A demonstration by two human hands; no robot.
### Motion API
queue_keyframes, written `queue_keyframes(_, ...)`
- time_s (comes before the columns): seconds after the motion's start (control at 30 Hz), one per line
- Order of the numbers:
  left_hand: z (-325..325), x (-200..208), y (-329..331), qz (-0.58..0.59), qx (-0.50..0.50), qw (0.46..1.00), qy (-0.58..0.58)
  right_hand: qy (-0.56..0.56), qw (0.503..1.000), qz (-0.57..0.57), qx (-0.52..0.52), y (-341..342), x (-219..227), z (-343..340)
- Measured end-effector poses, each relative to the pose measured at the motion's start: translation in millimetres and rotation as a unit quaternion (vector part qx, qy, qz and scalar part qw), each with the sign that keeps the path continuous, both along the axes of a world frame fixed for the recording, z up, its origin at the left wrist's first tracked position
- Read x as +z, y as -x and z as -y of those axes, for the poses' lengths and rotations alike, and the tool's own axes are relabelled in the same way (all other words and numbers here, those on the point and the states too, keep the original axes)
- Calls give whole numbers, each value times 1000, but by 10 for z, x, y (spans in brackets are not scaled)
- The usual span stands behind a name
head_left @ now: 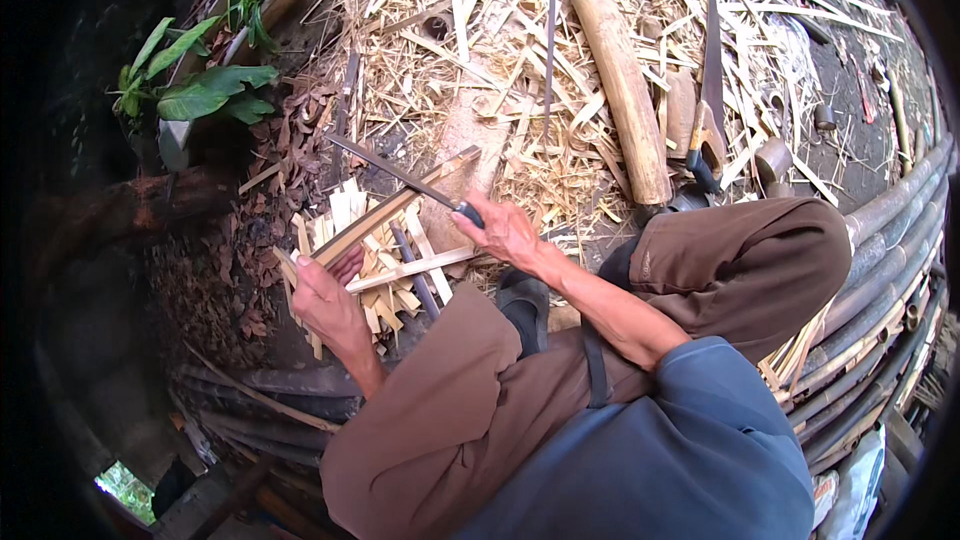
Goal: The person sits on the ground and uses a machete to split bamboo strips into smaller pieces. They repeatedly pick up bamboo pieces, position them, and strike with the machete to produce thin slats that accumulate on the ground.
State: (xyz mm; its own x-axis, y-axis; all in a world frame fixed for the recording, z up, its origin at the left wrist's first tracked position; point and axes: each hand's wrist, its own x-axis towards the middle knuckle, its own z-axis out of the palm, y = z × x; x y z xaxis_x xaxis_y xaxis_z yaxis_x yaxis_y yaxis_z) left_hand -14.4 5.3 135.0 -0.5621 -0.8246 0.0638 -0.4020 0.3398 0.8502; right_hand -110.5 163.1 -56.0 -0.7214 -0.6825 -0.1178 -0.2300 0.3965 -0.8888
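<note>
My left hand (338,312) is closed around the near end of a split bamboo strip (362,228), which slants up and away to the right. In my right hand (508,237) is a knife (392,169), gripped by its dark handle. Its long, narrow blade points to the far left and crosses over the strip near the strip's far end; whether the edge touches it I cannot tell. Beneath the strip, beside my left hand, lies a pile of short, pale bamboo slats (385,305).
Shavings (530,155) cover the ground ahead. A thick bamboo pole (622,90) lies at the right, beside a handsaw (712,70). A thin dark rod (550,50) rests on the shavings. Bamboo poles (880,250) stack along the right; a leafy plant (205,90) grows far left.
</note>
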Motion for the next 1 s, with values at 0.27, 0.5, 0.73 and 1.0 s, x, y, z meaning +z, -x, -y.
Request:
queue_keyframes(0.27, 93, -47, 30, 8, -10, 1000, 15, -37, 988, 88, -120, 72, -466, -384)
queue_keyframes(0.5, 340, -109, 240, -39, -35, 994, 96, -80, 991, 42, -103, 38, -307, -427)
queue_keyframes(0.73, 65, -205, 559, -228, -54, 972, -32, -99, 983, 62, -141, -31, -628, -760)
queue_keyframes(1.0, 465, -557, 1094, -420, -82, 901, -77, -11, 968, 173, -182, 64, 159, -571)
